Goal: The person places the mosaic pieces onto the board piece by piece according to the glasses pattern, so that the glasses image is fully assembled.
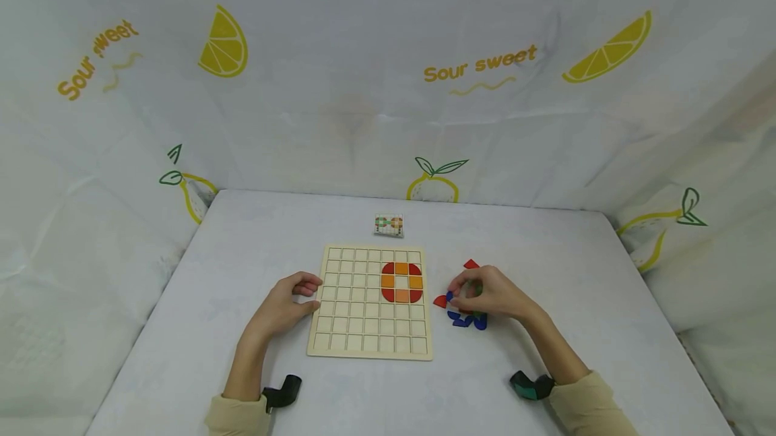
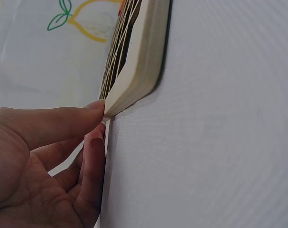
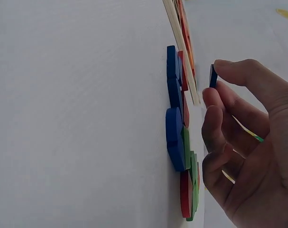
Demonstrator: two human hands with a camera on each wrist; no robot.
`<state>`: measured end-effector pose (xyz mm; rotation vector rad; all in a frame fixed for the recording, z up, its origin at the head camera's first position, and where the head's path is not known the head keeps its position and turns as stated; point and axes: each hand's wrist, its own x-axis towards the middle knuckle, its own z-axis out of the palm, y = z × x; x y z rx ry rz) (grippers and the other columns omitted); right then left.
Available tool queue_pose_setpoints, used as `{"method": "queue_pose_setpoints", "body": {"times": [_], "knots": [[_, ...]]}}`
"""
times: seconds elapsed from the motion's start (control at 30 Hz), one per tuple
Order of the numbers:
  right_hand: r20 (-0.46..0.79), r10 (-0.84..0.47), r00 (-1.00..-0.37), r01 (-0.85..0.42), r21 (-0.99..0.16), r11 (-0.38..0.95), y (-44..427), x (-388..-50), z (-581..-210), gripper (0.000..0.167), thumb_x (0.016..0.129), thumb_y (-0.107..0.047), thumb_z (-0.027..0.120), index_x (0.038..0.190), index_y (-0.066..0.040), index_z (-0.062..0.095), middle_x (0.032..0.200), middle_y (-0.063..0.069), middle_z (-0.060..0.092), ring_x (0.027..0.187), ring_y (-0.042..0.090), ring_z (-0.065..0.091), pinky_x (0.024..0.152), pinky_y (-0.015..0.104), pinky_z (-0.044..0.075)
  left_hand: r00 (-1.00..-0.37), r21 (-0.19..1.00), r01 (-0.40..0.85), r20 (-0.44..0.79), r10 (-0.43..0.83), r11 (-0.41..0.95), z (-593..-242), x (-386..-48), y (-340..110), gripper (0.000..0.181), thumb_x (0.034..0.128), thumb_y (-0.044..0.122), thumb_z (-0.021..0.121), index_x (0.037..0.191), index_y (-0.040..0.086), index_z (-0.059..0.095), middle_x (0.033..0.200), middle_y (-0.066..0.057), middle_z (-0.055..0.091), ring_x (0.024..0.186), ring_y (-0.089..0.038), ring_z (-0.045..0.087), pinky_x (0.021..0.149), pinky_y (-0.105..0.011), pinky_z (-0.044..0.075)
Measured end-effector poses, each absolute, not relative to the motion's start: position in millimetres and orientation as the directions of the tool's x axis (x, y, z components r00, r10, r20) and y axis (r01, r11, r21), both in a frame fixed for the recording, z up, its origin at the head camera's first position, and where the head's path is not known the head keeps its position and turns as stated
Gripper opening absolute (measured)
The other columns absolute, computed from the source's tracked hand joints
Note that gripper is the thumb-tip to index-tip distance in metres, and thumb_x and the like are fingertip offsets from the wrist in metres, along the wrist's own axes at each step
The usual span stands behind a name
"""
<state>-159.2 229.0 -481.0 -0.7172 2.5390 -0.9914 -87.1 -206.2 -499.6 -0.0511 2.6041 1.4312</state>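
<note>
Sprawling white tabletop (image 1: 182, 355), lemon-print sheet (image 1: 339, 52) behind, roomy both sides, grid board (image 1: 369, 311) mid-table, left hand (image 1: 283, 304) loosely spread at its left edge, right hand (image 1: 492, 292) pinching a blue piece (image 3: 213, 77) by the pile (image 1: 480, 323)

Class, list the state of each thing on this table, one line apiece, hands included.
Grid board: flat, partly filled, most cells empty.
Placed red and orange pieces: set in a ring around an empty cell.
Blue piece: lifted, pinched.
Loose pieces: clustered beside the board.
Picture card: printed side up.
Left hand: touching the board's edge.
Right hand: pinching the blue piece.
</note>
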Motion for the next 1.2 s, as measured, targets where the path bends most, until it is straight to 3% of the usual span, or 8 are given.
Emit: {"method": "queue_pose_setpoints", "body": {"times": [0.3,0.6,0.87,1.0,1.2], "knots": [[-0.083,-0.591,-0.803,-0.349,-0.737,0.578,212.4,-155.7,-473.3,0.018,0.091,-0.021,0.086,0.105,-0.012,0.080,0.097,0.001,0.077,0.073,0.006,0.064,0.067,0.023,0.058,-0.984,0.837,-0.116,-0.169,0.050,0.535,-499.9,-86.8,-205.6,0.037,0.0914,-0.003,0.079,0.127,0.001,0.070,0.120,-0.014,0.072,0.112,-0.026,0.067,0.100,-0.043,0.053],[-0.055,-0.701,-0.711,-0.372,-0.816,0.442,190.8,-155.4,-476.8,0.018,0.092,-0.011,0.083,0.110,-0.009,0.078,0.093,0.003,0.076,0.073,0.005,0.063,0.068,0.020,0.056,-0.985,0.836,-0.112,-0.164,0.050,0.538,-500.4,-86.9,-205.3,0.036,0.0915,-0.003,0.079,0.127,0.001,0.070,0.119,-0.014,0.072,0.111,-0.025,0.067,0.100,-0.043,0.053],[-0.086,-0.790,-0.607,-0.418,-0.811,0.409,179.2,-158.5,-480.0,0.016,0.100,-0.005,0.072,0.111,-0.010,0.082,0.099,0.006,0.079,0.070,0.003,0.058,0.065,0.017,0.052,-0.985,0.836,-0.109,-0.162,0.052,0.538,-499.7,-86.6,-205.9,0.036,0.0915,-0.003,0.078,0.127,0.001,0.070,0.119,-0.015,0.072,0.112,-0.026,0.067,0.100,-0.043,0.053],[-0.084,-0.807,-0.585,-0.442,-0.801,0.404,176.9,-160.1,-482.1,0.014,0.101,-0.005,0.071,0.106,-0.009,0.084,0.103,0.007,0.081,0.069,0.001,0.055,0.065,0.016,0.050,-0.985,0.836,-0.111,-0.164,0.051,0.538,-499.8,-86.5,-206.0,0.036,0.0915,-0.003,0.078,0.127,0.001,0.070,0.120,-0.015,0.072,0.112,-0.026,0.067,0.101,-0.043,0.053],[-0.080,-0.814,-0.575,-0.486,-0.767,0.419,173.1,-162.3,-484.4,0.014,0.101,-0.007,0.072,0.104,-0.011,0.085,0.095,0.002,0.078,0.065,-0.002,0.052,0.063,0.016,0.047,-0.984,0.836,-0.116,-0.169,0.050,0.536,-499.3,-86.4,-206.3,0.036,0.0920,-0.003,0.078,0.127,0.001,0.070,0.120,-0.015,0.071,0.113,-0.026,0.067,0.101,-0.044,0.053]]}}
